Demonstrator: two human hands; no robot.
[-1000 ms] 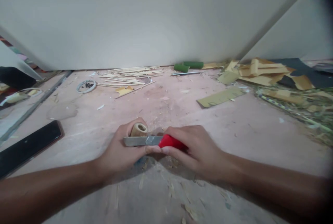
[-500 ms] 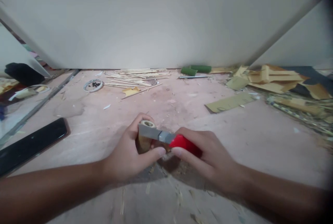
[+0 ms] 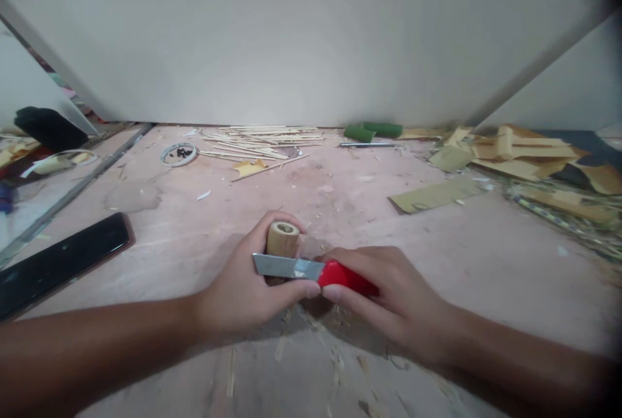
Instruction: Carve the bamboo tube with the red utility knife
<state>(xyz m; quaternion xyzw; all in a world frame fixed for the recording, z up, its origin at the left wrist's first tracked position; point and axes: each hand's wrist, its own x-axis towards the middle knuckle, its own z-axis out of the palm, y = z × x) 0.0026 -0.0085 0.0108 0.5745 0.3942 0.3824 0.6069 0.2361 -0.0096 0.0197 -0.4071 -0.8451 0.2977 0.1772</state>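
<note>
My left hand (image 3: 243,291) is wrapped round a short hollow bamboo tube (image 3: 282,238) that stands upright on the pinkish board (image 3: 194,236). My right hand (image 3: 389,301) grips the red handle of a knife (image 3: 340,275). Its flat steel blade (image 3: 286,267) lies across the near side of the tube, just below the open top, with my left thumb close to the blade. Wood shavings (image 3: 335,359) lie on the board under and in front of both hands.
A black phone (image 3: 58,262) lies at the left. Thin bamboo sticks (image 3: 257,142) and a small round lid (image 3: 178,153) sit near the back wall. Green rolls (image 3: 372,130) and a metal rod lie further right. Cardboard scraps (image 3: 510,152) pile up at the right.
The blade went from lying level across the tube, up to its rim, and has come back down to level across its side. The view has shifted a little.
</note>
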